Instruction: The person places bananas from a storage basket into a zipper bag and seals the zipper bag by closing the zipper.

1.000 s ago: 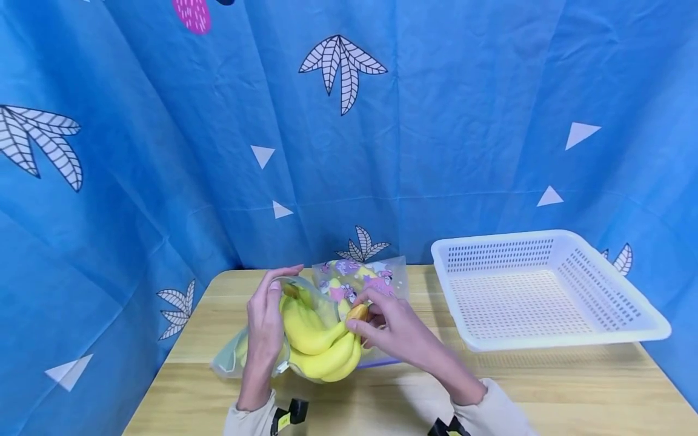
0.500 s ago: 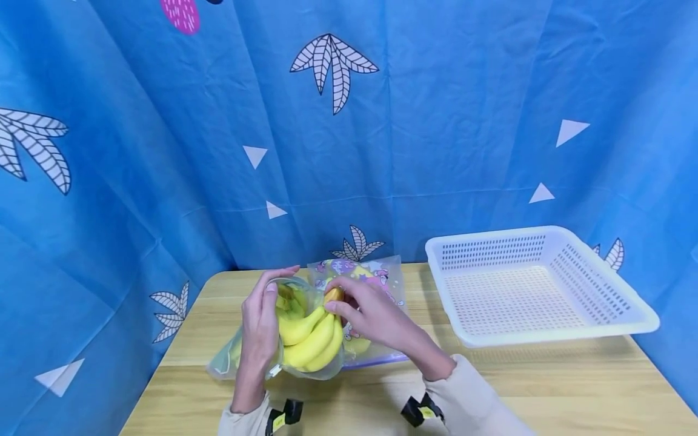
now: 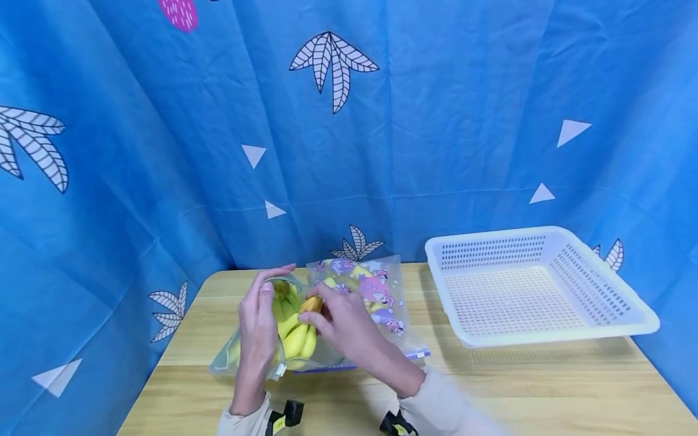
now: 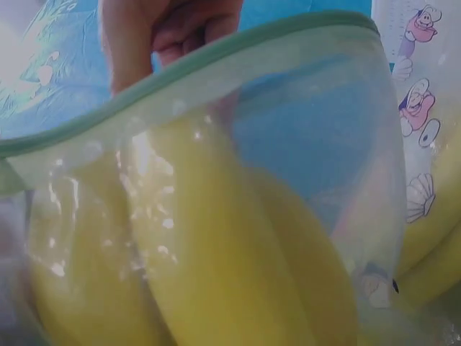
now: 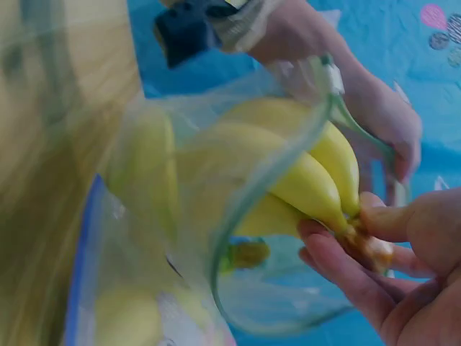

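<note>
My left hand (image 3: 257, 330) holds the green-edged mouth of a clear zip bag (image 3: 223, 358) wide apart, thumb at the rim. The right hand (image 3: 354, 327) pinches the brown stem end of a yellow banana bunch (image 3: 294, 344), whose fruit points into the bag. In the right wrist view, thumb and fingers close on that stem (image 5: 367, 247), and most of the bunch lies behind the clear film. Another, greener banana bunch (image 3: 283, 293) sits deeper in the same bag. Through the film, the left wrist view shows large bananas (image 4: 209, 245) close up.
Beside it on the wooden table (image 3: 523, 393) lies a second zip bag (image 3: 378, 284), with pink cartoon prints, a purple slider strip and yellow fruit inside. A white perforated plastic basket (image 3: 507, 303) stands at the right. Behind hangs a blue curtain (image 3: 452, 121).
The right hand has moved left with the banana bunch, pushing it further into the green-edged bag. More of the printed bag now shows. The left hand has stayed nearly still.
</note>
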